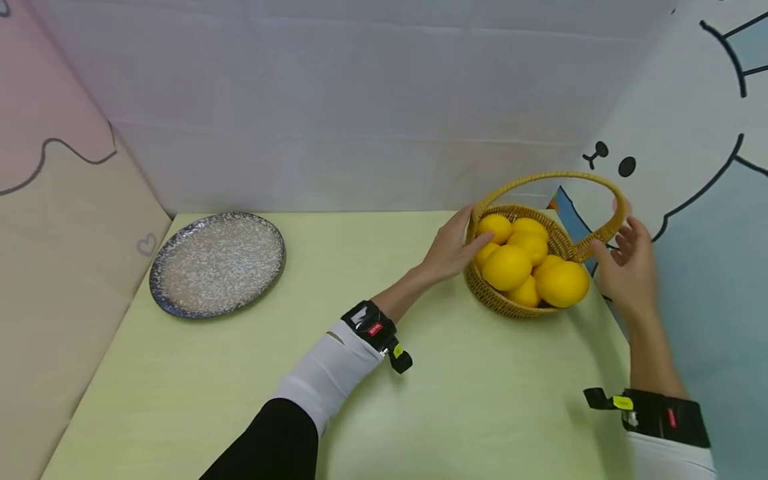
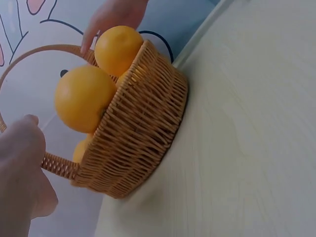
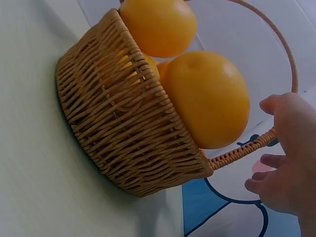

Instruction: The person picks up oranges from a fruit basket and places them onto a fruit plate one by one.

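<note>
A wicker basket (image 1: pixel 501 300) with a tall arched handle (image 1: pixel 555 175) stands at the table's back right corner. Several round yellow-orange fruits (image 1: pixel 507 268) are heaped in it, some above the rim. At the handle's left foot is my left hand (image 1: pixel 447 247), its thumb reaching over the fruit and its fingers extended along the outside. My right hand (image 1: pixel 633 270) is at the handle's right foot, thumb close to it and fingers loosely bent outside. In the right wrist view the handle foot (image 3: pixel 242 154) runs behind that hand, with the fingers spread apart.
An oval speckled plate (image 1: pixel 219 267) with a dark rim lies at the left of the pale green table (image 1: pixel 480 400). A white wall (image 1: pixel 330 120) stands along the back edge. Walls with cartoon drawings flank the left and right sides, the right one (image 1: pixel 708 280) near my right hand.
</note>
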Available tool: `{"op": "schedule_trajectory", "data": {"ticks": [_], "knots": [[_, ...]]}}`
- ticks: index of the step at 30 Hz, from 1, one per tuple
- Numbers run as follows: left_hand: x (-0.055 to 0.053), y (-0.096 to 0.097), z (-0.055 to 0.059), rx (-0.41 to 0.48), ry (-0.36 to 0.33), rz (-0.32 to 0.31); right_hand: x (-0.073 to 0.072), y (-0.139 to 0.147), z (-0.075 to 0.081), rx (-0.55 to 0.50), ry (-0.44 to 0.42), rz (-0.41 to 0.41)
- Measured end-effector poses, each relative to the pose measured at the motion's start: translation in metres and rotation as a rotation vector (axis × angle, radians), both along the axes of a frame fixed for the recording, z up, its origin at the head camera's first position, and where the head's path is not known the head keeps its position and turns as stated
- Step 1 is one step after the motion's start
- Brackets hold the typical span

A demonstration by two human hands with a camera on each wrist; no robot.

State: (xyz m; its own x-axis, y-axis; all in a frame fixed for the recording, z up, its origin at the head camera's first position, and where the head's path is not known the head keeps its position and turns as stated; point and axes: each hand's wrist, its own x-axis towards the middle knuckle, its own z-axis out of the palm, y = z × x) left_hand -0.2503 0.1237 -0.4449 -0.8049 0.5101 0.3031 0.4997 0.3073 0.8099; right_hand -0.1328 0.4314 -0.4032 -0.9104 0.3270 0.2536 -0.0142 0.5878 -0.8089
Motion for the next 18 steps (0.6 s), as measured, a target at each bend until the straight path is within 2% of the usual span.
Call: {"op": "schedule_trajectory", "data": {"ticks": [2, 4, 5, 9, 11, 16, 18], "knots": [[-0.002, 0.008, 0.001, 0.038, 0.008, 0.021, -0.008, 0.004, 0.0, -0.051, -0.035, 0.027], [-0.002, 0.014, 0.002, 0.067, 0.012, 0.044, -0.017, 0.007, -0.002, -0.149, -0.025, 0.057], [-0.002, 0.016, 0.002, 0.074, 0.012, 0.061, -0.021, 0.008, -0.003, -0.214, -0.015, 0.073], [-0.002, 0.021, 0.001, 0.078, 0.002, 0.105, -0.035, 0.01, -0.006, -0.581, 0.05, 0.12], [-0.002, 0.022, 0.0, 0.08, 0.001, 0.112, -0.041, 0.012, -0.007, -0.708, 0.064, 0.125], [-0.001, 0.022, 0.001, 0.073, 0.004, 0.107, -0.052, 0.014, -0.006, -0.848, 0.059, 0.134], [0.0, 0.022, 0.001, 0.061, -0.001, 0.107, -0.055, 0.014, -0.006, -0.84, 0.035, 0.136]]}}
